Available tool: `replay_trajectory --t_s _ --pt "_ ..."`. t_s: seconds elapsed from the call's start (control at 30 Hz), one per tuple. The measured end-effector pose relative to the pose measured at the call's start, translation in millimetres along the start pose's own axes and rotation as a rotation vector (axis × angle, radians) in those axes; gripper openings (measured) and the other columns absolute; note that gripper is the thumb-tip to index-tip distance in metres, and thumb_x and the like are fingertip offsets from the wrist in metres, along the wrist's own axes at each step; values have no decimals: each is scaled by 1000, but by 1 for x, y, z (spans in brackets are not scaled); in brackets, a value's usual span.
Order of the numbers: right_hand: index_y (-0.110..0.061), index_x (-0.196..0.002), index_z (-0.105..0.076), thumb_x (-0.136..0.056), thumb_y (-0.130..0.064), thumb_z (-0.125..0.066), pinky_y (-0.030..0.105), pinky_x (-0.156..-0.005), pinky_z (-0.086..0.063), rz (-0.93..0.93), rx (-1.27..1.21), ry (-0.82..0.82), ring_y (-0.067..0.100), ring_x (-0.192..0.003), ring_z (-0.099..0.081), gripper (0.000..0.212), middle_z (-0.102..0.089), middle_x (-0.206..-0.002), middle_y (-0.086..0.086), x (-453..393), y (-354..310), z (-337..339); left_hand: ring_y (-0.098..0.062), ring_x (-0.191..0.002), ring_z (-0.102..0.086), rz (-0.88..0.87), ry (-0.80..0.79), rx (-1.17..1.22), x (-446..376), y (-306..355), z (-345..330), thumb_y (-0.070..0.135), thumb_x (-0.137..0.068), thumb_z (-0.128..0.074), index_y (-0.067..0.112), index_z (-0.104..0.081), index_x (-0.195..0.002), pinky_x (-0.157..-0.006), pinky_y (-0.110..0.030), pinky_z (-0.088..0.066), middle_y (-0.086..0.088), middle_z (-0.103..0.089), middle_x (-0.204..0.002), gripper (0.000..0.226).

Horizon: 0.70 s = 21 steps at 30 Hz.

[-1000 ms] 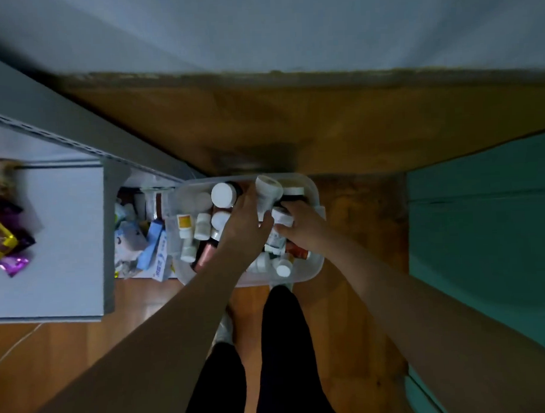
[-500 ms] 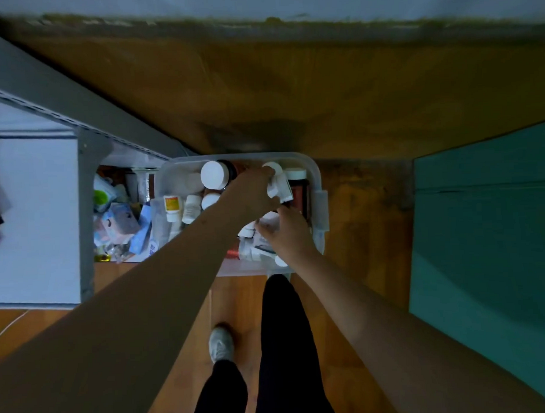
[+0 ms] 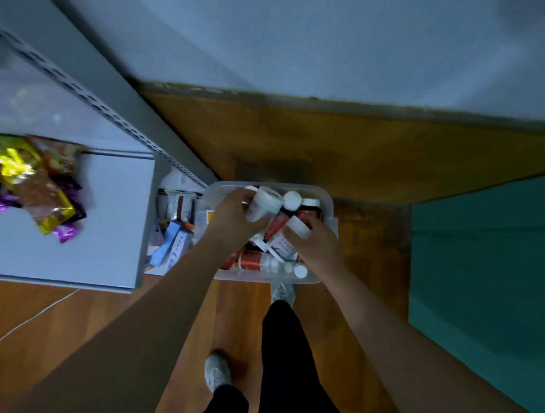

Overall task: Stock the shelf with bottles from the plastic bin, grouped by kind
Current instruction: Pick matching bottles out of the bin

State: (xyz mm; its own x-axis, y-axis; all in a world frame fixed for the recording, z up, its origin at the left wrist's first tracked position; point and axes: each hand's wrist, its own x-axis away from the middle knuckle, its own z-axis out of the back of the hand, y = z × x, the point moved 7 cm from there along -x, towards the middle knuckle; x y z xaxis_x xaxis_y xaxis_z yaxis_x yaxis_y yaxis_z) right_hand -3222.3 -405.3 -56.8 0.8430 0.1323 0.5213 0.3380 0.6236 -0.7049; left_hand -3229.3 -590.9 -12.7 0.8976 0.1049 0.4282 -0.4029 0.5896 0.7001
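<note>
My left hand [image 3: 234,217] is curled round a white bottle [image 3: 262,203], held tilted over the plastic bin [image 3: 325,198]. My right hand [image 3: 317,245] grips a white-capped bottle [image 3: 298,227], fingers wrapped on it, low in the bin among the rest. Bin is clear plastic, sits on the wood floor [image 3: 340,160] at my feet, full of white and red-labelled bottles lying every way. Grey metal shelf [image 3: 110,212] just left of the bin; upper board carries foil snack packets [image 3: 39,186], lower level shows small boxes [image 3: 173,243]. Grey wall [image 3: 321,41] ahead, teal panel [image 3: 483,276] on the right. Light is dim, labels unreadable.
</note>
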Motion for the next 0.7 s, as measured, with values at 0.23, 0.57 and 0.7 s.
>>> replay_trajectory --t_s 0.23,0.57,0.7 --pt "-15 -117 -62 -91 -40 -66 33 -76 -53 246 -99 -61 12 -89 -62 36 -64 -103 4 74 -146 0 6 -85 -59 95 171 198 142 -25 88 15 -82 -78 26 -57 -107 -74 -21 -46 16 -58 -92 34" --pt "-24 -125 -56 -91 -49 -63 10 -65 -43 460 35 -352 11 -95 -59 43 -60 -107 -7 286 -261 -210 3 -85 -63 251 557 429 442 -173 205 17 -83 -76 26 -60 -107 -64 -12 -46 6 -66 -97 30" --pt "-22 -119 -57 -87 -49 -68 13 -65 -46 564 95 -427 10 -85 -62 43 -65 -102 -2 361 -305 -300 5 -85 -64 377 786 577 560 -249 236 19 -83 -76 29 -55 -116 -65 -13 -47 12 -66 -101 40"
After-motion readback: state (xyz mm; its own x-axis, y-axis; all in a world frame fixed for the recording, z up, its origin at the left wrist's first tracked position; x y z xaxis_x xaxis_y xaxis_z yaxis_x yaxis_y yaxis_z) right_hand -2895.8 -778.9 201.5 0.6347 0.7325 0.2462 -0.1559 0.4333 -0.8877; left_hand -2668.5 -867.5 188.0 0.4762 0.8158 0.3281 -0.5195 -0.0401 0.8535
